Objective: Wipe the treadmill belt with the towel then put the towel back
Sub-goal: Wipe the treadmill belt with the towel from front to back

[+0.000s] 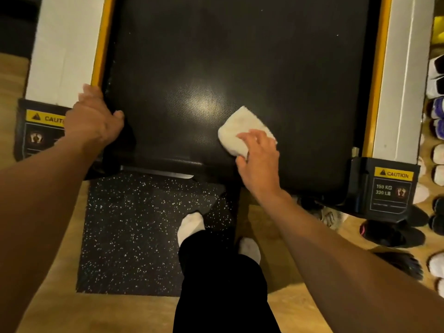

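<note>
The black treadmill belt point(240, 56) fills the upper middle of the view, with a bright glare spot near its rear end. A folded white towel point(237, 126) lies on the belt near the rear right. My right hand point(259, 157) grips the towel's near end, fingers curled over it and thumb at its side. My left hand point(96, 116) rests on the treadmill's rear left corner, its fingers wrapped over the side rail's edge and its thumb on the belt edge.
White side rails point(64, 44) with yellow strips flank the belt. Black end caps with caution labels point(394, 175) sit at both rear corners. A speckled black mat point(134, 224) lies under my socked feet. Several shoes point(434, 116) line the wooden floor at right.
</note>
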Motion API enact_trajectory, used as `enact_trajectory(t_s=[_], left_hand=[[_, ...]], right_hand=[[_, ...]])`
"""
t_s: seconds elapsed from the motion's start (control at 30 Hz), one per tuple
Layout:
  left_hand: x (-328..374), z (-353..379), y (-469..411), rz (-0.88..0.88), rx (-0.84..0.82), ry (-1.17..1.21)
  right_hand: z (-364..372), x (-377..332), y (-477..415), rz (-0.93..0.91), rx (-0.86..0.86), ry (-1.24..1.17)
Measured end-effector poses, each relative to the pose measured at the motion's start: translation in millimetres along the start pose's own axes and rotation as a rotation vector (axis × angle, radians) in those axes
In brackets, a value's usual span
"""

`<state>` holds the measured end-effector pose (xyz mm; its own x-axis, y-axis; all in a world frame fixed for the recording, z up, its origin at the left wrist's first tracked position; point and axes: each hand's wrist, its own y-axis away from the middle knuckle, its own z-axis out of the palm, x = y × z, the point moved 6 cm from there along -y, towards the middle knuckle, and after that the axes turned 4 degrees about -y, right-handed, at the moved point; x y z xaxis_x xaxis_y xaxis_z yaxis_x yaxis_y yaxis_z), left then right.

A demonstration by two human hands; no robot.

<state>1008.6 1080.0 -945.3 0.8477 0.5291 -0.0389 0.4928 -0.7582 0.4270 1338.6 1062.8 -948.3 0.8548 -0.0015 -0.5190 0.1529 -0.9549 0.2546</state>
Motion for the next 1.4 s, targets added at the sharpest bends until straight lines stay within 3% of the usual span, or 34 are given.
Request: enact_trajectory(t_s=[0.1, 0.23, 0.27, 0.33, 0.47, 0.67, 0.73, 0.87, 0.93, 1.07, 1.13, 1.2, 1.27, 1.33, 1.4], left_hand=[[0.0, -1.9, 0.7, 0.015, -0.042, -0.033], [1.0, -4.4, 2.8, 0.055, -0.063, -0.046], [0.3, -4.7, 3.0, 0.057, -0.06, -0.057], [0.0, -3.6, 3.2, 0.061, -0.063, -0.061], [-1.9, -3.2, 2.9, 0.062, -0.067, -0.048], [-3.5, -1.0, 2.2, 0.077, -0.042, -0.022], [-3.4, -1.7, 2.0, 0.082, -0.05, -0.014], [-6.4, -4.1, -1.2, 0.093, -0.082, -0.039], [-7.4, -3.5, -3.9, 0.111, -0.106, -0.07], [-10.6, -4.9, -6.0, 0.122, -0.105, -0.087], [-9.9, -4.1, -3.9, 0.129, -0.114, -0.079], [-8.5, -4.3, -1.9, 0.132, -0.128, -0.056], [-8.5, -3.9, 0.5, 0.136, -0.136, -0.035], [-7.6, -1.4, 5.3, 0.164, -0.126, -0.008], [-2.1, 4.8, 12.5, 0.199, -0.083, 0.034]], right_hand=[[28.3, -31.1, 24.8, -0.226, -0.257, -0.039], [3.9, -26.0, -17.5, -0.055, 0.139, -0.185], [5.5, -25.3, -23.9, 0.003, 0.166, -0.168], [22.2, -41.7, -17.6, -0.001, 0.077, -0.067], [57.3, -88.0, 24.8, -0.216, -0.307, 0.007], [55.2, -121.3, -46.9, -0.154, -0.088, -0.105], [71.8, -139.3, -48.4, -0.197, -0.167, -0.03], [99.0, -170.5, 6.1, -0.458, -0.441, 0.181], [92.5, -176.1, -0.5, -0.436, -0.421, 0.13], [78.2, -169.8, -54.2, -0.241, -0.196, 0.076], [90.2, -169.4, -42.3, -0.288, -0.259, 0.146], [105.6, -171.4, -4.2, -0.479, -0.406, 0.249], [101.2, -161.2, 24.0, -0.574, -0.499, 0.189], [77.4, -138.2, 12.1, -0.496, -0.388, 0.053], [46.1, -99.1, -18.0, -0.319, -0.135, -0.015]])
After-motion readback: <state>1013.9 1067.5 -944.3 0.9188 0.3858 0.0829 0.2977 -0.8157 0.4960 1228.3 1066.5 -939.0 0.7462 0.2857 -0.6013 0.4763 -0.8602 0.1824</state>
